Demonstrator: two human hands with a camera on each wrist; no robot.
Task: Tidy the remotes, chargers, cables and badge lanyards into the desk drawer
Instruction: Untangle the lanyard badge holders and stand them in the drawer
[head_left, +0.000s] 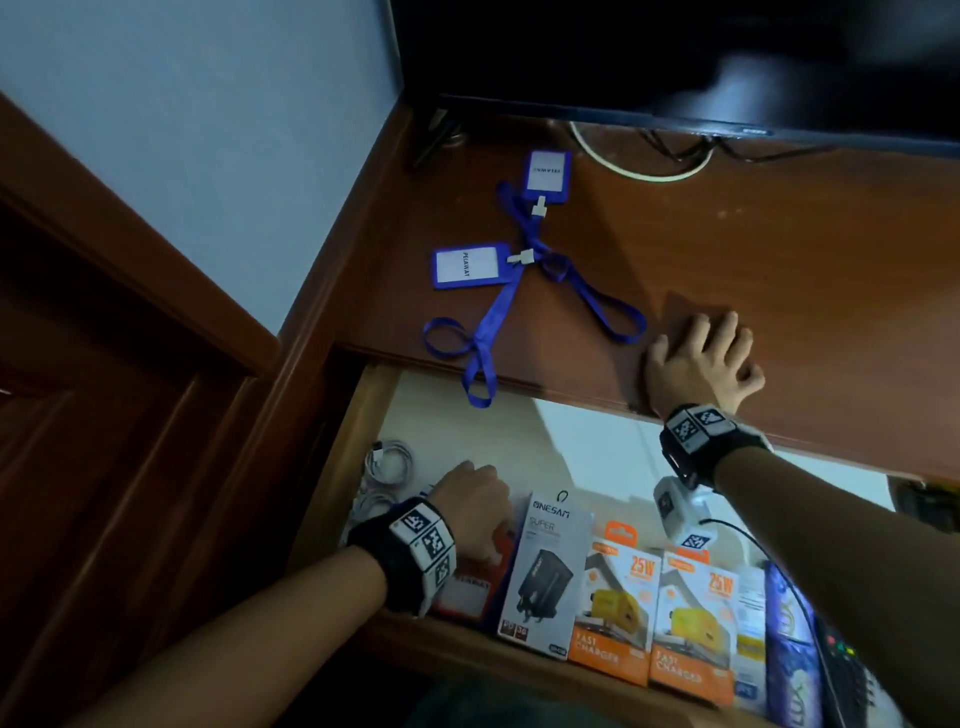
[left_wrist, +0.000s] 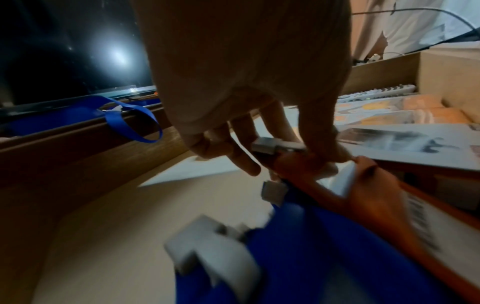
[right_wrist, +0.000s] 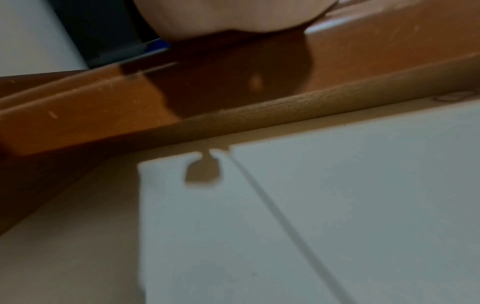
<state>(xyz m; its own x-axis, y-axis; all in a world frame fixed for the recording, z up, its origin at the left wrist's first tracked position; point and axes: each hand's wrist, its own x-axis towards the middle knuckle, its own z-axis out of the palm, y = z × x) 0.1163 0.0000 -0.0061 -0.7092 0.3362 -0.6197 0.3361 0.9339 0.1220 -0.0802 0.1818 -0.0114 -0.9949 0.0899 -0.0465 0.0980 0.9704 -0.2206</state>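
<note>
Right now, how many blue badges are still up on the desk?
2. One blue badge lies near the screen, the other blue badge nearer the desk's front edge, their straps crossing. More badges sit in the drawer under the left hand, partly hidden.

The drawer (head_left: 332, 467) has bare floor along its back, under the surface (head_left: 779, 260) edge. Its front row is packed: charger boxes (head_left: 613, 597) side by side, coiled white cables (head_left: 387, 467) at the left wall. Two lanyards (head_left: 519, 291) sprawl across the left surface; one loop overhangs the drawer.
</note>
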